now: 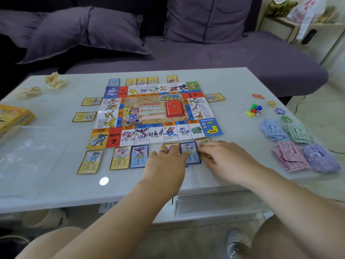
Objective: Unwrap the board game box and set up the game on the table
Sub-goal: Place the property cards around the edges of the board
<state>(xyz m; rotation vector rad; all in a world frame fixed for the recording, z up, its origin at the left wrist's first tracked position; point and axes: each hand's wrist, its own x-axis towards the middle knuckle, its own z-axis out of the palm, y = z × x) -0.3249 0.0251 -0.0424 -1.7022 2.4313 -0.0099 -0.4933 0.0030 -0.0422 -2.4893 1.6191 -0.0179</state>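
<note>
A colourful paper game board (pixel 155 113) lies flat in the middle of the glossy white tabletop (pixel 56 184), with yellow- and blue-bordered picture cards set around its edges. At the near edge the left hand (pixel 164 163) rests with its fingers (pixel 168 152) stretched flat over a yellow-bordered card (pixel 170 145). It also touches the blue-bordered penguin card (pixel 189 151) just beside it. The right hand (pixel 222 156) lies with straight fingers (pixel 207 145) on a yellow-bordered green-creature card (pixel 202 141) at the penguin card's other side. Neither hand curls round anything.

A red card stack (pixel 175 109) sits on the board's centre. To the right, well apart from the board, lie piles of paper play money (pixel 296 133) in blue, green, pink and purple. Coloured plastic pawns (pixel 253 109) and a white die (pixel 258 114) sit behind them. At the left edge are the yellow game box (pixel 13 118) and clear plastic wrap (pixel 28 146).
</note>
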